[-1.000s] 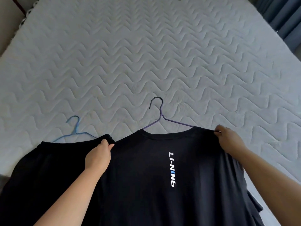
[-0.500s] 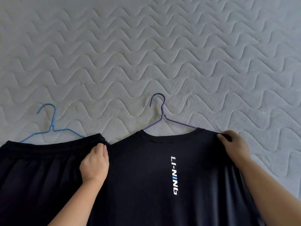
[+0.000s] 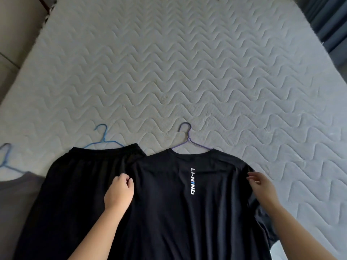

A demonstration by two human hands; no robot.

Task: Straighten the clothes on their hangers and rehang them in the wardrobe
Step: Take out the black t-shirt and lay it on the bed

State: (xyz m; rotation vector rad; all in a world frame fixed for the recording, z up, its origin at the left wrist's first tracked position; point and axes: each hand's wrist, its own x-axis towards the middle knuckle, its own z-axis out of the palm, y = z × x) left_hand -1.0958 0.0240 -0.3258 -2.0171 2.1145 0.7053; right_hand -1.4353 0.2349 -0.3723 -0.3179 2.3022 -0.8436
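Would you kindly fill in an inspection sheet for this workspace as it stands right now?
Surface: white quilted mattress, bare beyond the clothes.
Job's things: black T-shirt with vertical lettering, lying flat on a purple hanger; black shorts to its left on a blue hanger; grey garment at the left edge on another blue hanger.
Clutter: nothing seen.
Grippers: left hand curled at the T-shirt's left side; right hand open, over its right sleeve.
Cables: nothing seen.
Surroundings: dark curtain top right; floor at left; no wardrobe in view.
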